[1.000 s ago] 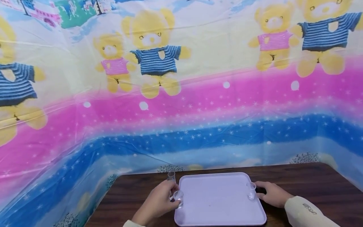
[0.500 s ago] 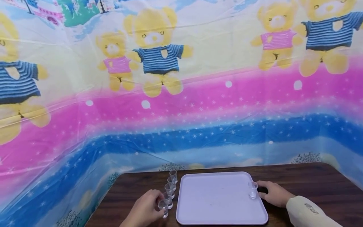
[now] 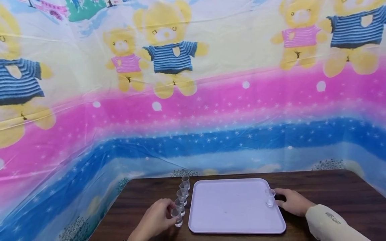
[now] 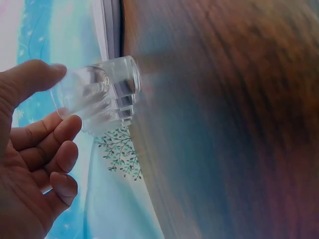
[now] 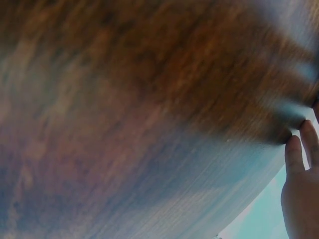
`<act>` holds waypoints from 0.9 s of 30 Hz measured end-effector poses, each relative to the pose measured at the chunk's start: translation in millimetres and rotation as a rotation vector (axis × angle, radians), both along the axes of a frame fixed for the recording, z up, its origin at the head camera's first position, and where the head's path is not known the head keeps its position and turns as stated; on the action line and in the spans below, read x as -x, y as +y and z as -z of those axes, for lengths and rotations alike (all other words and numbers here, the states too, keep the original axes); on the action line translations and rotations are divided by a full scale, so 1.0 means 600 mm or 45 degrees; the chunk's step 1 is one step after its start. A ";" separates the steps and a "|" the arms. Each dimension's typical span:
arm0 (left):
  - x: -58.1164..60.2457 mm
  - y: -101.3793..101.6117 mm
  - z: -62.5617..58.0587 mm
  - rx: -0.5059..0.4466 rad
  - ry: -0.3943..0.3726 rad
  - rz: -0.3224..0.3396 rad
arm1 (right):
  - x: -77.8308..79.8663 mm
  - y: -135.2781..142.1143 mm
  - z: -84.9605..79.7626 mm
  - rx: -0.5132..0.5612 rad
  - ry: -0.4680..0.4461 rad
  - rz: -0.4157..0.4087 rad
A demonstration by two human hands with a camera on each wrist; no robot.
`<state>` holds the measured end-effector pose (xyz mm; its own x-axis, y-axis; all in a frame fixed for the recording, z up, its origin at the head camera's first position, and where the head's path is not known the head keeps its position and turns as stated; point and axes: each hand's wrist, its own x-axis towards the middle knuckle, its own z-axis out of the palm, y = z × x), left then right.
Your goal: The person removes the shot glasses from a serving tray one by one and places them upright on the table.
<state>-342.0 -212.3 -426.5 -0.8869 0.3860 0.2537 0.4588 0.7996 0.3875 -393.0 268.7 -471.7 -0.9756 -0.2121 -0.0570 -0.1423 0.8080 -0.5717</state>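
Several small clear shot glasses stand in a row left of a pale lilac tray (image 3: 235,207). With thumb and fingertips my left hand (image 3: 158,216) pinches the nearest shot glass (image 3: 177,218); the left wrist view shows thumb and fingers at its rim (image 4: 94,87). The other glasses (image 3: 182,197) line up behind it, partly overlapping. At the tray's right edge is another shot glass (image 3: 270,198), upright, with the thumb and index finger of my right hand (image 3: 294,202) against its side. In the right wrist view only a few fingers (image 5: 295,157) show, tips at the table; the glass is hidden there.
The dark wood table (image 3: 325,190) spreads around the tray. Behind its far edge hangs a cloth (image 3: 211,144) printed with bears and snowflakes, which also covers the sides.
My left hand has carried its shot glass from the tray's left edge leftward to the near end of the row, uncovering the glasses behind. The right hand and its glass have stayed put.
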 end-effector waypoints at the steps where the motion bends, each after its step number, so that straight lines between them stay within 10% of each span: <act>1: -0.001 0.001 -0.001 0.001 0.007 -0.004 | -0.001 0.000 -0.001 0.001 0.005 0.000; 13: 0.002 0.065 -0.028 0.005 0.201 0.080 | -0.005 0.009 0.005 0.014 0.020 0.016; 27: 0.039 0.205 -0.028 0.015 0.201 0.261 | 0.002 0.006 0.010 0.034 0.055 0.015</act>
